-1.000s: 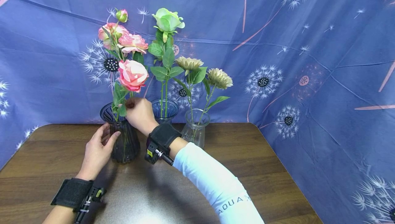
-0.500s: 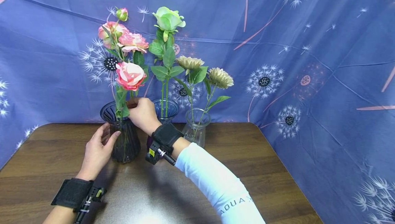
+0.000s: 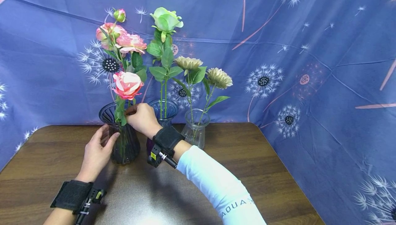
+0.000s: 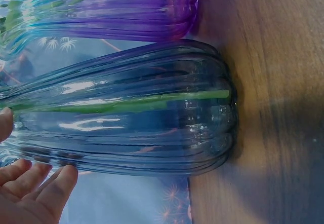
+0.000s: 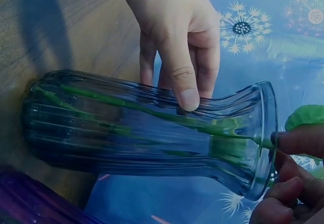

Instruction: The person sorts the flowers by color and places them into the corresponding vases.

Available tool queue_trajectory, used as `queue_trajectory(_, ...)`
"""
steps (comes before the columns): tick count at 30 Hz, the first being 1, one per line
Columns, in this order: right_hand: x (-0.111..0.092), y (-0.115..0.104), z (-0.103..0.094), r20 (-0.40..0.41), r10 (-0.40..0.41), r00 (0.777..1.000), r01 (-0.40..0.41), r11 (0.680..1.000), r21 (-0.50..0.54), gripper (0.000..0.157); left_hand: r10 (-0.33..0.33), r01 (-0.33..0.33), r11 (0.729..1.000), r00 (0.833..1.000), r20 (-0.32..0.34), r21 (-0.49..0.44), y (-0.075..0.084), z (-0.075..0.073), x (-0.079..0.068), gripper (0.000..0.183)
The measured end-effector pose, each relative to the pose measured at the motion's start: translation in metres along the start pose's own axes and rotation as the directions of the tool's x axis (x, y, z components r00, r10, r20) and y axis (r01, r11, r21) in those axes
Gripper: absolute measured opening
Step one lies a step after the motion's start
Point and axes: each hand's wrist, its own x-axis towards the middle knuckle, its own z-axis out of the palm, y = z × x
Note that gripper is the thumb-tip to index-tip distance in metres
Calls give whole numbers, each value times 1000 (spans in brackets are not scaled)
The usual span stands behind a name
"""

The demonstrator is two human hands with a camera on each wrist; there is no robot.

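Note:
In the head view my left hand (image 3: 96,151) holds the neck of a dark grey ribbed glass vase (image 3: 126,146), thumb on the near side and fingers on the far left. At its rim, my right hand (image 3: 143,119) pinches the stem of a pink rose (image 3: 128,84), whose bloom hangs above the opening. Taller pink flowers (image 3: 131,42) rise behind it from the same vase. Green stems (image 5: 126,104) show through the glass in the right wrist view. The left wrist view has a stem (image 4: 152,104) reaching almost to the vase's base.
A blue and purple vase (image 3: 163,109) with a pale green rose (image 3: 166,19) stands just right of the grey one. Beside that is a clear vase (image 3: 198,128) with two cream flowers (image 3: 219,77). A blue patterned cloth (image 3: 309,80) hangs behind the wooden table (image 3: 247,170).
The pink rose has come down and slightly left, its stem sinking into the grey vase. My right hand has lowered a little with it; my left hand stays on the vase.

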Motion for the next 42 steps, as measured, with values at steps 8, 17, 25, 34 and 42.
queue_trajectory(8, -4, 2, 0, 14, 14, 1000, -14, 1000, -1, 14, 16, -16, 1000, 1000, -26, -9, -1, 2, -1, 53)
queue_trajectory(17, -6, 2, 2, 40, 52, 998, -52, 999, 2, 15, 15, -15, 1000, 1000, -22, 13, 2, 0, -1, 54)
queue_trajectory(25, -10, 4, 3, 29, 55, 998, -56, 998, 22, 13, 11, -11, 1000, 1000, -15, 6, 3, 0, -2, 53)
queue_trajectory(34, -17, 7, 1, 42, 37, 998, -40, 995, 90, 14, 10, -10, 1000, 1000, -1, 20, 2, 1, -2, 54)
queue_trajectory(42, -26, 6, -8, 35, -2, 999, -2, 993, 121, 16, 26, -26, 999, 1000, 8, 38, 1, 0, -3, 54)
